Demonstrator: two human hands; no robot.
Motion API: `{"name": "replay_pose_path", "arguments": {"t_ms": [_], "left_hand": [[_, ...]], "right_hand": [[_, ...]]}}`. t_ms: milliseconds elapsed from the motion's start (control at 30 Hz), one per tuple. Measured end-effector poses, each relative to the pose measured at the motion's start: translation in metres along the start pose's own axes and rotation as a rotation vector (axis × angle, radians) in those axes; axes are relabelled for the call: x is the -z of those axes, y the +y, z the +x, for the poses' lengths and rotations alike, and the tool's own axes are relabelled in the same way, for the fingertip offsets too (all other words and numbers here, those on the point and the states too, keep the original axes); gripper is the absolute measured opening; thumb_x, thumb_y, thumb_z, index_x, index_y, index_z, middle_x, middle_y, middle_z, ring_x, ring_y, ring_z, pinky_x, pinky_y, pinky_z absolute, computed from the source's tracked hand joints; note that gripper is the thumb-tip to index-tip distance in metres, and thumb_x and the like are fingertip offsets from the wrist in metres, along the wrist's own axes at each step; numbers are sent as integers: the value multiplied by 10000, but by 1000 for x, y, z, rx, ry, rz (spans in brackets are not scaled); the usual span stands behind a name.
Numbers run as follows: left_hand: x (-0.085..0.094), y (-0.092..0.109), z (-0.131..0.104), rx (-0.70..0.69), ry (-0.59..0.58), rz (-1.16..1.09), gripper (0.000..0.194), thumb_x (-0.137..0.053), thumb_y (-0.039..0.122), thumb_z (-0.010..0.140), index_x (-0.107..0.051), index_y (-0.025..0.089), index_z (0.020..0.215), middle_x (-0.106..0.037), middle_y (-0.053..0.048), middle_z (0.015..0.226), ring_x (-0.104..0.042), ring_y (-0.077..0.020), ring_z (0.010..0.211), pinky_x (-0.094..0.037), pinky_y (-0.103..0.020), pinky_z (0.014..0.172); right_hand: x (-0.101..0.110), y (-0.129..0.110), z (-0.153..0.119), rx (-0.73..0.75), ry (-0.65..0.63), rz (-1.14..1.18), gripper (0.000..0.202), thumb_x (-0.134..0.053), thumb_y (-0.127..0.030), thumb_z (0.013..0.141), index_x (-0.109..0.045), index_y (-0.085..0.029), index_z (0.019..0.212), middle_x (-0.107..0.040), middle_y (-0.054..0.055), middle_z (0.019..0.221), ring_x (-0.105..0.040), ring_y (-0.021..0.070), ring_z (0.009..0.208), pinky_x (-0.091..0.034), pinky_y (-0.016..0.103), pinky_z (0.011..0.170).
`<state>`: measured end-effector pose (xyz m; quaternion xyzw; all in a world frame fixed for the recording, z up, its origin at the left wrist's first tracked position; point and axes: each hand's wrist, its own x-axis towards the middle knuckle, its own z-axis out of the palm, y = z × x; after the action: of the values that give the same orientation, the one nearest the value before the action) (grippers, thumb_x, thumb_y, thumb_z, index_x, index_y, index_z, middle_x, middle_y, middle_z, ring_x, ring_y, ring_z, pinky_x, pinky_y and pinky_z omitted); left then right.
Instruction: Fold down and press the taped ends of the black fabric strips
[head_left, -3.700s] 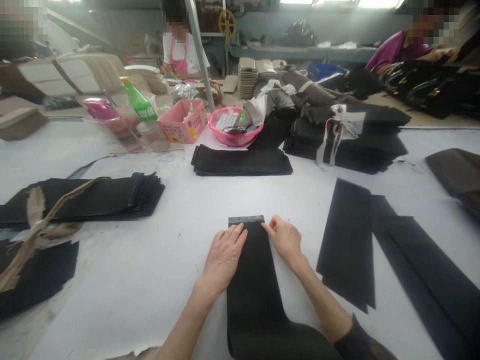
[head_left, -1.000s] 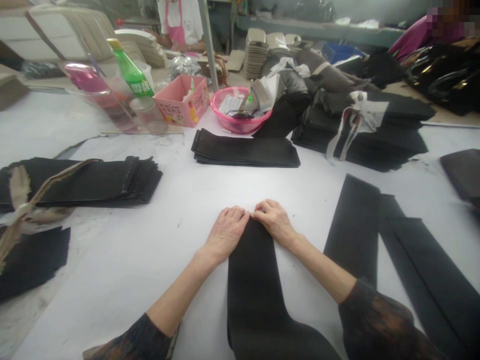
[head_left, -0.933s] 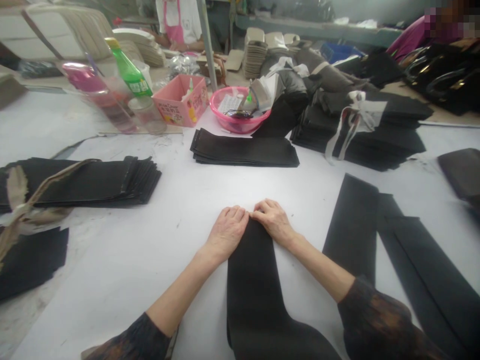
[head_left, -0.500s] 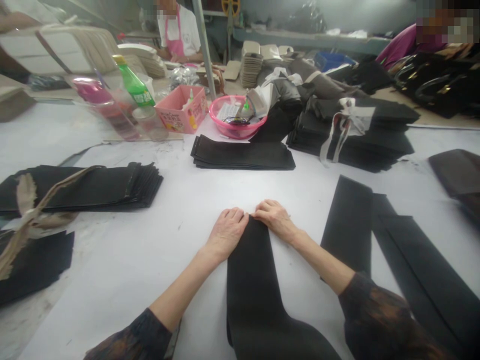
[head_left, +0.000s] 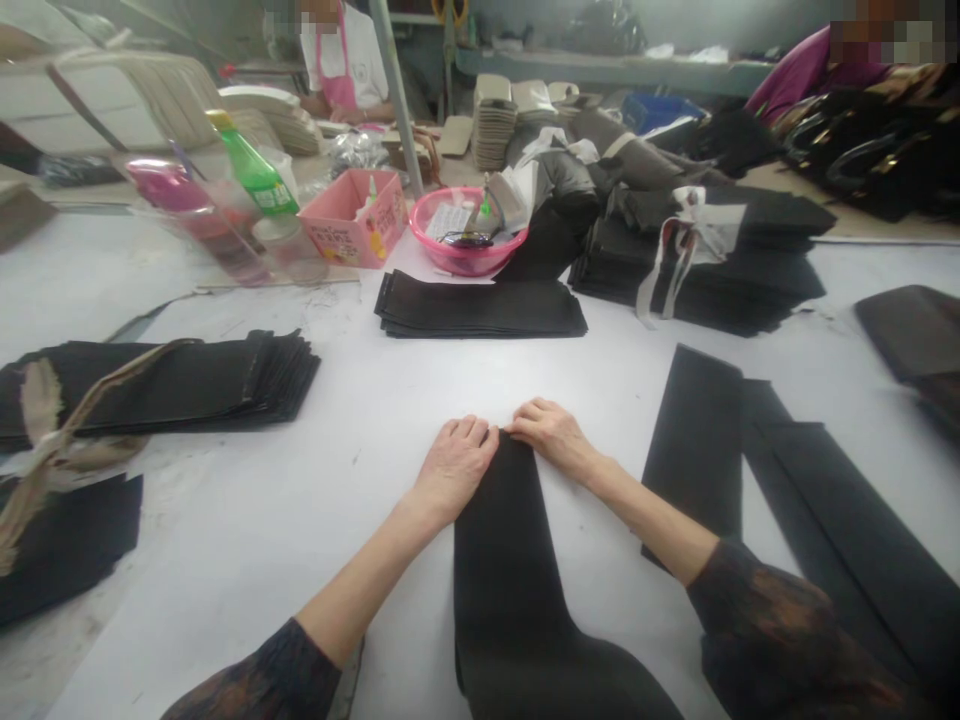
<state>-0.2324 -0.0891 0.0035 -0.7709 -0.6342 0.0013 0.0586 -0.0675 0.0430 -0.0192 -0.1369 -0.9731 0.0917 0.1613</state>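
A long black strip of leather-like material (head_left: 510,540) runs up the white tabletop from the lower edge of view, its near part curving off to the right. My left hand (head_left: 457,460) is closed on the left corner of its far end. On the right corner, my right hand (head_left: 551,435) pinches the same end, thumb and fingertips together. Both hands nearly meet at the top edge. Flat to the right of my right forearm lie several more black pieces (head_left: 697,440), partly overlapping.
Ahead lies a short stack of black pieces (head_left: 484,305), with a pink basin (head_left: 469,260) and a pink box (head_left: 352,220) behind. Tied black bundles sit at left (head_left: 172,385) and right (head_left: 705,270). A green bottle (head_left: 255,170) leans near a jar. Two other people are across the table.
My hands hold the same grip at the strip's far end. The view has shifted slightly, and the things around moved a little left within it.
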Motion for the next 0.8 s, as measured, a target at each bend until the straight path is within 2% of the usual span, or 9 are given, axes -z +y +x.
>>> {"name": "replay_pose_path", "arguments": {"t_ms": [133,467,700,800], "left_hand": [[-2,0,-1,7,-4,-1,384,-524,159,899,-484,156,1281,-535,-110,1091,-473,-272,1082,-415,-402,903],[0,1,3,1,-33,0,417,-540,171,895,-472,207,1305,-519,-87,1041,-472,-266,1039,-415,-396,878],[3,3,7,-26,-33,13,391,-547,155,883,-494,176,1270,-529,-99,1042,-474,-274,1012,-420,-400,830],[4,4,8,-29,-33,24,390,-551,161,883,-495,177,1269,-533,-99,1038,-476,-273,1008,-424,-394,819]], "right_hand": [[4,7,-5,-9,-11,-5,140,-565,-293,917,-687,-235,956,-627,28,907,-507,165,870,-397,276,760],[8,6,-8,20,-57,-57,170,-512,-229,947,-668,-248,1012,-596,38,962,-490,166,907,-380,288,784],[6,3,-8,13,-63,-86,191,-514,-191,940,-659,-235,1057,-594,54,970,-484,179,915,-392,298,785],[6,6,-9,-3,-49,-39,162,-543,-221,929,-667,-244,1030,-603,41,962,-495,173,915,-403,288,780]]}}
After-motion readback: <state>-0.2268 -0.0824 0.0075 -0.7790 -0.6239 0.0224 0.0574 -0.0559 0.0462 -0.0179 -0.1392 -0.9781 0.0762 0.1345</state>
